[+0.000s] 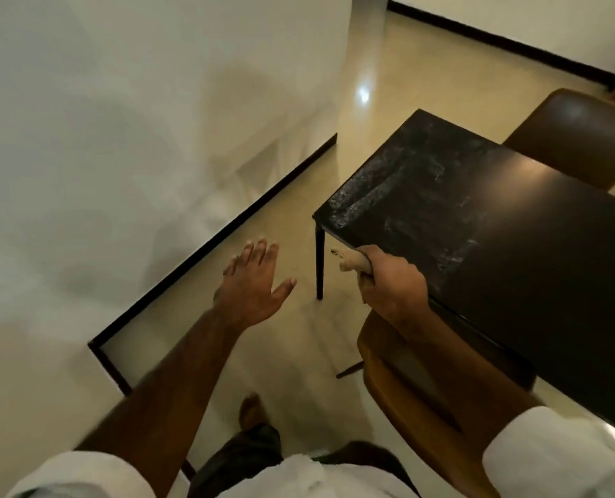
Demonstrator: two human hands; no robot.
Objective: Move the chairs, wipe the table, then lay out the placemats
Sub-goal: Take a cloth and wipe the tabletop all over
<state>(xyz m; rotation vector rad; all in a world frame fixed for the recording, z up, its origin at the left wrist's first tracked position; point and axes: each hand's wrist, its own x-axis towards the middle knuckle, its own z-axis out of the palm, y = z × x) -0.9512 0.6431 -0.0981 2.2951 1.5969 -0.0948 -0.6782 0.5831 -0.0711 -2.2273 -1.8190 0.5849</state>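
Right hand (pixel 392 282): fist closed on cloth (pixel 352 262). Table (pixel 514 224) beyond: wipe streaks, wiping underway. Left hand (pixel 252 285): spread, empty. Placemats: none visible.

The right hand (pixel 392 282) is closed around a bunched beige cloth (pixel 352 262) at the near edge of the dark tabletop (pixel 514 228), whose left end carries pale streaky smears. The left hand (pixel 253 285) hangs open, fingers spread, over the glossy cream floor (pixel 291 195). One brown chair (pixel 399 382) sits tucked under the near side; another brown chair (pixel 582 134) stands at the far side.
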